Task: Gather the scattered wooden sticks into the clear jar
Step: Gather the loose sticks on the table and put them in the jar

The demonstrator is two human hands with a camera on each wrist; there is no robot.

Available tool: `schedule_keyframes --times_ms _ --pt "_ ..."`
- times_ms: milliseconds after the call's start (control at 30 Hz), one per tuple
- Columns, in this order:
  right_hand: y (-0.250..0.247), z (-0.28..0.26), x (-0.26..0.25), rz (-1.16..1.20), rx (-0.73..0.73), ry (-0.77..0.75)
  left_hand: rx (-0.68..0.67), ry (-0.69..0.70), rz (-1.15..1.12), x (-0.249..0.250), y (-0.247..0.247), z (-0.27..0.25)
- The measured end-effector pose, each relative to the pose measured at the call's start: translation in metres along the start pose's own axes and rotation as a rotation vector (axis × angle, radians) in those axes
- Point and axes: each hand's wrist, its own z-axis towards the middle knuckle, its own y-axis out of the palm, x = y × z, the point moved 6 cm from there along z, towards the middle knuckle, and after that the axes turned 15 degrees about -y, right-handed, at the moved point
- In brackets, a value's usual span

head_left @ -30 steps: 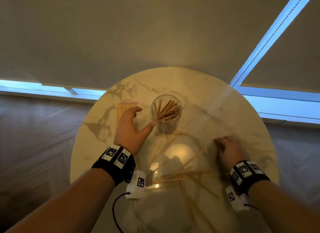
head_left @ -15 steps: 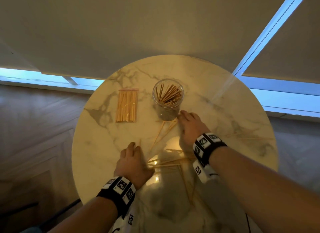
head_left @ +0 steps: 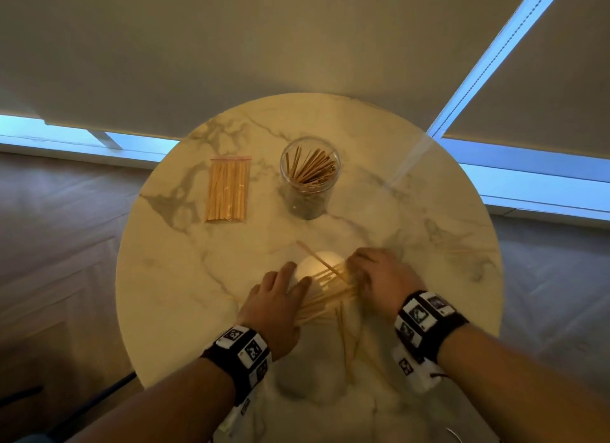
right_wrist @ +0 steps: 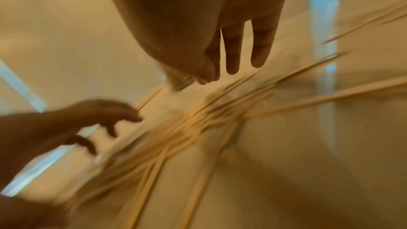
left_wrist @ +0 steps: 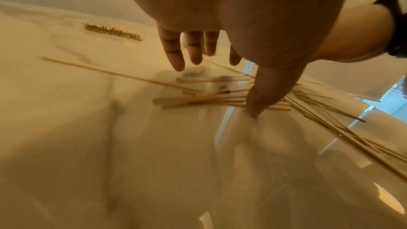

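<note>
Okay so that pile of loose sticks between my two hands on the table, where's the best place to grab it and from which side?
Probably around the bundle's middle, where the loose sticks cross and bunch together; their ends fan apart. They run roughly left to right between the left hand and right hand, flat on the marble table, so come from above, fingers on the far side, thumb near.

Both forearms reach up from the bottom edge of the head view, each wrist wrapped in a black band with printed markers. The left hand (head_left: 275, 305) sits just left of frame centre, fingers straight and spread, thumb angled down. The right hand (head_left: 383, 277) lies right of centre, fingers extended (its wrist view is blurred).
</note>
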Motion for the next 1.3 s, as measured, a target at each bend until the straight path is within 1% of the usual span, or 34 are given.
schedule_keyframes --times_ms 67,100,167,200,233,300,400,500,600,700,767,833,900,967,1000,1033,1100,1133,1167,1200,1300 --pt "-0.024 -0.020 0.052 0.035 0.146 0.203 0.003 -0.010 0.029 -0.002 -0.003 0.013" --pt "-0.036 -0.032 0.082 0.009 0.174 0.318 -0.001 -0.009 0.048 -0.001 -0.003 0.019" --pt "-0.050 -0.057 0.135 -0.044 0.148 0.512 -0.018 0.006 0.094 0.003 -0.003 0.028" --pt "-0.051 -0.066 0.154 -0.060 0.115 0.557 -0.018 0.011 0.117 0.006 -0.004 0.031" --pt "-0.048 -0.072 0.165 -0.071 0.089 0.569 -0.017 0.013 0.137 0.010 -0.005 0.033" --pt "-0.044 -0.078 0.168 -0.076 0.104 0.544 -0.028 0.002 0.152 0.016 -0.006 0.035" --pt "-0.035 -0.080 0.147 -0.003 0.169 0.521 -0.050 -0.026 0.125 0.024 -0.009 0.033" --pt "-0.017 -0.071 0.109 0.017 0.162 0.419 -0.027 -0.003 0.073 0.031 -0.006 0.027" --pt "-0.008 -0.046 0.076 0.049 0.182 0.325 -0.018 0.042 0.068 0.037 0.003 0.018" --pt "-0.003 -0.019 0.046 0.067 0.148 0.239 -0.018 0.076 0.071 0.039 0.006 0.014" --pt "0.001 -0.007 0.025 0.083 0.099 0.156 0.010 0.071 0.056 0.038 0.005 0.014" --pt "0.006 -0.005 0.007 0.083 0.028 0.066 0.062 0.046 0.010 0.034 0.001 0.014" --pt "0.004 -0.017 -0.005 0.079 0.026 0.027 0.102 0.025 -0.017 0.030 -0.001 0.017" --pt "0.002 -0.040 -0.012 0.075 0.031 0.074 0.085 0.036 -0.002 0.029 -0.002 0.022" --pt "0.006 -0.055 -0.017 0.065 -0.009 0.125 0.063 0.039 0.010 0.029 -0.004 0.024" --pt "0.015 -0.071 -0.021 0.067 -0.077 0.192 0.052 0.040 0.022 0.031 -0.005 0.026" --pt "0.042 -0.099 -0.035 0.085 -0.232 0.315 0.075 0.051 0.042 0.035 -0.008 0.026" --pt "0.055 -0.106 -0.042 0.081 -0.281 0.346 0.085 0.060 0.046 0.037 -0.008 0.025" --pt "0.065 -0.108 -0.050 0.078 -0.298 0.357 0.081 0.065 0.041 0.039 -0.005 0.024" --pt "0.072 -0.105 -0.056 0.084 -0.280 0.358 0.071 0.067 0.032 0.041 -0.001 0.022" --pt "0.073 -0.084 -0.067 0.110 -0.132 0.326 0.076 0.072 0.017 0.041 0.006 0.019"
